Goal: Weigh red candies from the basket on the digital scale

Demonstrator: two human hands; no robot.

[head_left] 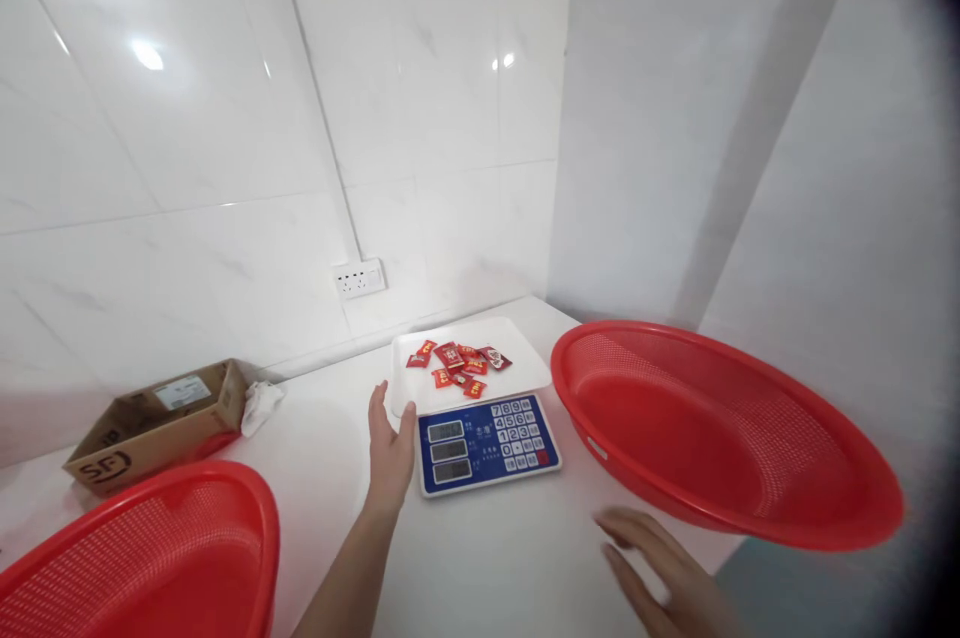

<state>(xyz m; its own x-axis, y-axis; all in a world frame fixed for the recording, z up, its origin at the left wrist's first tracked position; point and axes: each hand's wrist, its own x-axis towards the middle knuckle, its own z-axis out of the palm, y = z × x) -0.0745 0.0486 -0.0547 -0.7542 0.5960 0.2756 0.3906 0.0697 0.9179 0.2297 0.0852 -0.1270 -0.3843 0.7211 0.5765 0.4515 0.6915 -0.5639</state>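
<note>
A blue-faced electronic scale (487, 443) stands on the white counter, its white weighing pan (517, 373) carrying several small red packets (459, 364). My left hand (390, 453) lies open, fingers together and stretched forward, touching the scale's left side near the pan's front corner. My right hand (664, 573) hovers open and flat over the counter at the lower right, just in front of the big red mesh basket (724, 428). Neither hand holds anything.
A second red mesh basket (150, 558) sits at the lower left. Behind it lies an open cardboard box (161, 423) with a crumpled white cloth (260, 405) beside it. A wall socket (360, 278) is on the tiled wall. The counter ends at a corner on the right.
</note>
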